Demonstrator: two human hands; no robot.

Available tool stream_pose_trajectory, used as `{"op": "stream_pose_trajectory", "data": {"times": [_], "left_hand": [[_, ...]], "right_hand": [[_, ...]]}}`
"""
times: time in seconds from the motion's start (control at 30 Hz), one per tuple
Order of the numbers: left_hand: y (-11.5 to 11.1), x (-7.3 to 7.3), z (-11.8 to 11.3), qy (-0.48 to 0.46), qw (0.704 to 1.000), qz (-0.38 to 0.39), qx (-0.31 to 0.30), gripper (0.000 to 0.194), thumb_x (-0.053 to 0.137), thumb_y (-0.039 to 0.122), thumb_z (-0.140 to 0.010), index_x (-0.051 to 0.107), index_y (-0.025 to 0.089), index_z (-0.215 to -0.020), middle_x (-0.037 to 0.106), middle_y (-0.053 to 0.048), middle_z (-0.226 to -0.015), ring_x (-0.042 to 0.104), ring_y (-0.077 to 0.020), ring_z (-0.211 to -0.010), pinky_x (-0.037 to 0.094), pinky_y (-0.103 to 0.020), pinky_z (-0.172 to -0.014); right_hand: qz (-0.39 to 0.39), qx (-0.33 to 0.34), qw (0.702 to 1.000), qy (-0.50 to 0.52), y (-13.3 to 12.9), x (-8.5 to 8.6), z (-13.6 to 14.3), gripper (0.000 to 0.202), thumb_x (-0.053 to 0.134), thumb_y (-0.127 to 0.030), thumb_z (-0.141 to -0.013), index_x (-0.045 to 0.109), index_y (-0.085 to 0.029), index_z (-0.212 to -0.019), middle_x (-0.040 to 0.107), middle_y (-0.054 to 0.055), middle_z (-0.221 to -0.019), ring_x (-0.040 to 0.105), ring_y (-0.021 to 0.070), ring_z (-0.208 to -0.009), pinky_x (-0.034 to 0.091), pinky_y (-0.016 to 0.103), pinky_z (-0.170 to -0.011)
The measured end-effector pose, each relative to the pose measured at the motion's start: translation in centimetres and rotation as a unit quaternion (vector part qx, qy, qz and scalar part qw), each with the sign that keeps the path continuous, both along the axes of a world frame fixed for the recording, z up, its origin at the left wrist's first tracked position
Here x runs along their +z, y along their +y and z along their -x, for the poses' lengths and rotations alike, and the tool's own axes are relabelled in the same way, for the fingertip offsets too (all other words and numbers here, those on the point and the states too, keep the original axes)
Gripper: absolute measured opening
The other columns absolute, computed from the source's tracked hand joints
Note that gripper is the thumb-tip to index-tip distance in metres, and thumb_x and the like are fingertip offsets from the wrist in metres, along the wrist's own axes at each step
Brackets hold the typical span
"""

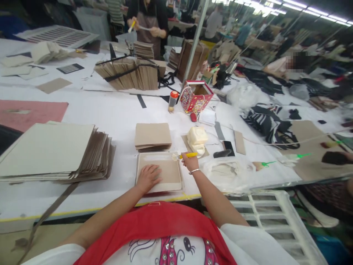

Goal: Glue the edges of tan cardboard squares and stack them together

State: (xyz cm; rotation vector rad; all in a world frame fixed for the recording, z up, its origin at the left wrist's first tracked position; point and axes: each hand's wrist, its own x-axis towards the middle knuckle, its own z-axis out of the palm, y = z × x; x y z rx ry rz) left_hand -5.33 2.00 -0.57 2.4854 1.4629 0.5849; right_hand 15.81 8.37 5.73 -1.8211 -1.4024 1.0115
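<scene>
My left hand (149, 178) lies with spread fingers on a tan board (169, 171), which rests on paler sheets near the table's front edge. Closed around the yellow handle of a brush (189, 155) is my right hand (190, 162), at the board's upper right corner. The brush's pale bristles point left, over the board's far edge. Just behind the board sits a smaller stack of tan boards (153, 136). A cream-coloured tub (198, 136) stands on a brown piece beyond my right hand.
A large stack of boards (46, 149) is at the left. Behind are a red-capped jar (173, 101), a red patterned bag (195, 97) and bundled boards (132, 75). A plastic bag (228, 173) lies at the right. Across the table a person (147, 31) holds a brush.
</scene>
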Motion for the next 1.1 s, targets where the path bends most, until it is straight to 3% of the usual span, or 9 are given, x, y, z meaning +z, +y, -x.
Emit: {"op": "stream_pose_trajectory", "data": {"times": [0.17,0.27,0.37,0.53,0.67,0.77,0.93,1.1], "left_hand": [[-0.5,0.1,-0.2,0.020,1.000,-0.012,-0.009,0.037,0.049,0.044,-0.081,0.058,0.025,-0.110,0.054,-0.006,-0.120,0.045,-0.0238,-0.108,0.033,-0.041,-0.094],[-0.4,-0.7,-0.1,0.036,0.999,-0.023,-0.017,0.042,0.046,0.048,-0.080,0.056,0.025,-0.113,0.053,-0.007,-0.120,0.046,-0.0246,-0.107,0.033,-0.042,-0.093],[-0.2,-1.3,-0.2,0.046,0.998,-0.038,-0.018,0.046,0.043,0.051,-0.080,0.055,0.023,-0.114,0.053,-0.008,-0.120,0.046,-0.0259,-0.107,0.034,-0.042,-0.092],[-0.3,-1.7,-0.4,0.057,0.997,-0.051,-0.018,0.048,0.040,0.053,-0.081,0.055,0.022,-0.114,0.053,-0.009,-0.119,0.047,-0.0257,-0.106,0.035,-0.041,-0.091],[-0.4,-1.7,-0.5,0.051,0.997,-0.053,-0.021,0.047,0.042,0.052,-0.080,0.055,0.021,-0.114,0.053,-0.009,-0.119,0.047,-0.0253,-0.107,0.035,-0.041,-0.093],[-0.5,-1.6,-0.7,0.050,0.997,-0.059,-0.017,0.047,0.043,0.051,-0.080,0.055,0.020,-0.114,0.053,-0.010,-0.120,0.048,-0.0258,-0.107,0.035,-0.042,-0.093],[-0.6,-1.5,-1.2,0.058,0.996,-0.068,-0.022,0.047,0.044,0.050,-0.080,0.052,0.020,-0.116,0.053,-0.010,-0.120,0.047,-0.0255,-0.108,0.034,-0.042,-0.094],[-0.7,-1.2,-1.6,0.068,0.995,-0.066,-0.011,0.048,0.044,0.050,-0.080,0.051,0.021,-0.116,0.052,-0.010,-0.120,0.048,-0.0253,-0.107,0.035,-0.042,-0.094]], "right_hand": [[-0.024,-0.029,0.999,0.029,-1.8,1.1,-2.6,0.030,0.042,-0.039,-0.086,0.058,-0.016,-0.098,0.061,0.001,-0.078,0.057,0.0091,-0.062,0.049,0.022,-0.056],[-0.100,0.045,0.994,0.010,-4.2,1.0,-5.0,0.031,0.040,-0.039,-0.086,0.052,-0.023,-0.110,0.062,-0.003,-0.075,0.056,0.0059,-0.053,0.048,0.019,-0.055],[-0.112,0.075,0.984,-0.114,-7.3,-0.1,-8.2,0.031,0.039,-0.032,-0.088,0.047,-0.024,-0.117,0.064,-0.002,-0.080,0.058,0.0074,-0.060,0.046,0.020,-0.063],[-0.056,-0.014,0.929,-0.365,-10.6,-3.5,-16.3,0.025,0.037,-0.024,-0.088,0.055,-0.019,-0.105,0.062,0.005,-0.080,0.056,0.0145,-0.073,0.041,0.024,-0.068],[-0.035,-0.048,0.880,-0.472,-9.9,-6.4,-22.8,0.028,0.036,-0.019,-0.087,0.054,-0.015,-0.108,0.060,0.010,-0.086,0.053,0.0183,-0.082,0.037,0.029,-0.075],[-0.031,-0.047,0.861,-0.505,-8.2,-8.3,-25.3,0.029,0.035,-0.017,-0.087,0.053,-0.014,-0.109,0.059,0.013,-0.097,0.049,0.0204,-0.092,0.034,0.032,-0.081],[-0.023,-0.040,0.867,-0.497,-5.8,-10.8,-25.4,0.027,0.037,-0.023,-0.087,0.053,-0.014,-0.107,0.058,0.014,-0.101,0.044,0.0231,-0.102,0.027,0.037,-0.089],[-0.004,-0.015,0.876,-0.482,-5.8,-12.0,-24.8,0.029,0.033,-0.017,-0.087,0.052,-0.015,-0.109,0.060,0.011,-0.089,0.047,0.0194,-0.093,0.026,0.034,-0.089]]}}
